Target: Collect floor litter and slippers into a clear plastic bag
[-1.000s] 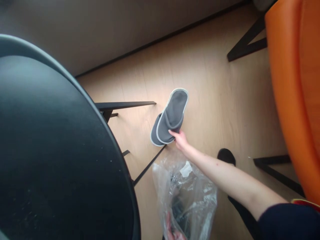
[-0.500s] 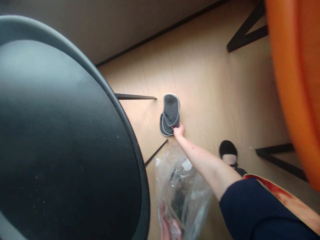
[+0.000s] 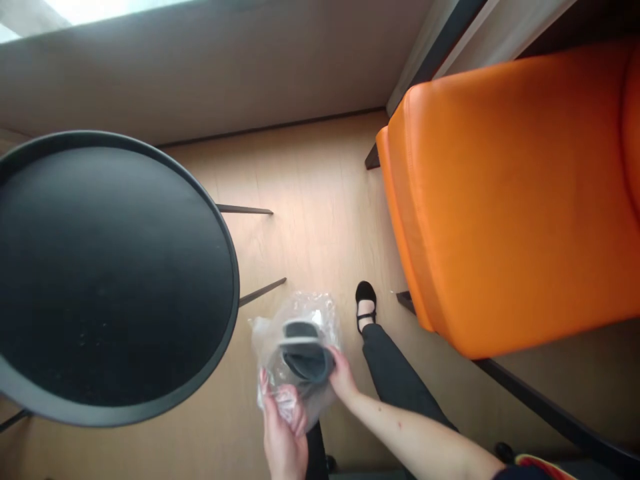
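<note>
A pair of dark grey slippers with pale edges (image 3: 306, 357) is in my right hand (image 3: 341, 375), whose fingers pinch them at the right side. The slippers are over the clear plastic bag (image 3: 323, 308), blurred by motion; how far inside it they are I cannot tell. My left hand (image 3: 286, 420) grips crumpled film of the bag at its near side, thumb and fingers closed. The rest of the bag spreads out above the wooden floor, between the round table and my foot.
On the left stands a round black table (image 3: 110, 280) with thin legs reaching onto the floor (image 3: 320, 200). An orange chair (image 3: 520, 207) fills the right side. My foot in a black shoe (image 3: 366, 301) is right of the bag. A wall (image 3: 250, 73) runs along the back.
My right hand has lifted the slippers off the floor and brought them toward me, over the bag. The left hand still holds the bag. My view has drawn back, showing more table and chair.
</note>
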### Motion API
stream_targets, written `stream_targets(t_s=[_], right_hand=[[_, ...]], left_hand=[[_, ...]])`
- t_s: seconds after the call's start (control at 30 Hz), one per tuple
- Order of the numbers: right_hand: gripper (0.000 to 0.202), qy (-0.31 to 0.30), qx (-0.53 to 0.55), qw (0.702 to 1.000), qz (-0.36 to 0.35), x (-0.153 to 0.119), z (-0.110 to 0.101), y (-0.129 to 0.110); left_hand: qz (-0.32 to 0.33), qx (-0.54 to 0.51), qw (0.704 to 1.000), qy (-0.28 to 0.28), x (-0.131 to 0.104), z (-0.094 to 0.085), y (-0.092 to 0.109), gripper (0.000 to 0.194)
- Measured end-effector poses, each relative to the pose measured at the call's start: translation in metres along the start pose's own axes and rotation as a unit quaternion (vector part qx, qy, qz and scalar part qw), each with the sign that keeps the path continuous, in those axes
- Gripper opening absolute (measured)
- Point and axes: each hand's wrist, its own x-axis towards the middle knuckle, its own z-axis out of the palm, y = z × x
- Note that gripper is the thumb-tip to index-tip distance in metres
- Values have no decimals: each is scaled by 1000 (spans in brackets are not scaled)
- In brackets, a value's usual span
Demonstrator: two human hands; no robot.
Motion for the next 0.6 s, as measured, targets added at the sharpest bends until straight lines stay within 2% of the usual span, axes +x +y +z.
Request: stream_targets(t_s=[0.07,0.13,0.2,0.23,0.3,0.33,0.4,0.43,0.5,0.53,0.6], right_hand=[[59,-116,-131,984,-36,-11,-13,-3],[67,-217,-267,938,-40,-22,-30,-12],[78,-257,-364,893,-71,-36,-49,-23],[84,-244,-394,881,-99,-45,-58,-27],[90,-161,-426,880,-138,-64,-75,-31],[91,-108,-433,886,-130,-74,-83,-29],[97,-18,-407,911,-64,-92,-98,-16],[100,7,-353,936,-14,-100,-104,-6],[96,21,-182,979,92,-114,-115,18],[86,18,-95,986,135,-120,-121,30],[60,27,25,982,187,-132,-137,49]], left_hand=[[26,-30,999,-8,-29,9,14,71],[26,-41,999,3,-59,11,23,74],[13,-47,999,-3,-87,4,22,81],[4,-48,999,-13,-99,-2,18,84],[-19,-51,998,-41,-119,-18,4,85],[-32,-53,997,-56,-126,-27,-6,86],[-53,-53,993,-89,-139,-44,-25,87],[-61,-52,991,-106,-145,-53,-35,88],[-66,-45,987,-138,-161,-67,-52,89],[-64,-40,985,-152,-170,-73,-60,88],[-54,-28,982,-179,-192,-83,-74,85]])
